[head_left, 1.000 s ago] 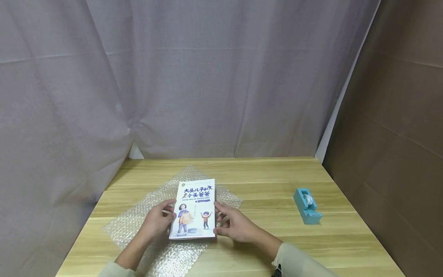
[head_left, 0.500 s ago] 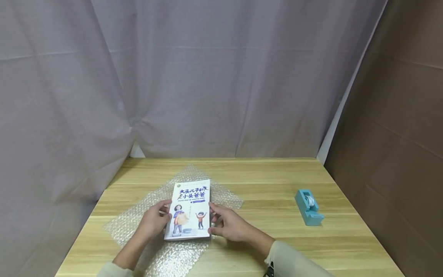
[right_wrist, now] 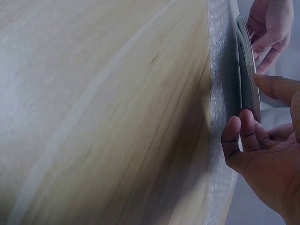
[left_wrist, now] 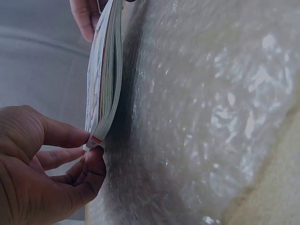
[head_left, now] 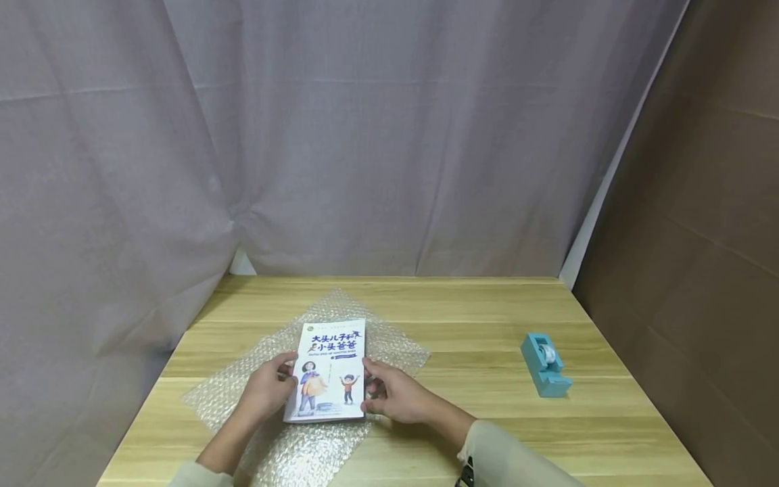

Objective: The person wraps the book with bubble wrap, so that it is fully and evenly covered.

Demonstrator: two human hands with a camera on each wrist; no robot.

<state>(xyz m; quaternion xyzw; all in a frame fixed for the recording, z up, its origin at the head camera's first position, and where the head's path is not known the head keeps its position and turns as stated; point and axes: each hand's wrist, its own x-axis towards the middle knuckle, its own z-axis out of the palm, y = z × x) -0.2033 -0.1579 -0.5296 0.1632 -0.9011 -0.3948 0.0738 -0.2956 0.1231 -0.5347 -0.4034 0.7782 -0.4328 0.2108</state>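
One book (head_left: 328, 368) between | left hand (head_left: 266, 391) curled, pinching left edge | right hand (head_left: 398, 396) curled, gripping right edge

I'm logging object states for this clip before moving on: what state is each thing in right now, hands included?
Book: closed, front cover up, held above the bubble wrap
Bubble wrap: spread open on the table, not wrapped around the book
Tape dispenser: on the table, apart from both hands
Tape roll: seated in the dispenser
Left hand: pinching the book's left side
Right hand: gripping its right side
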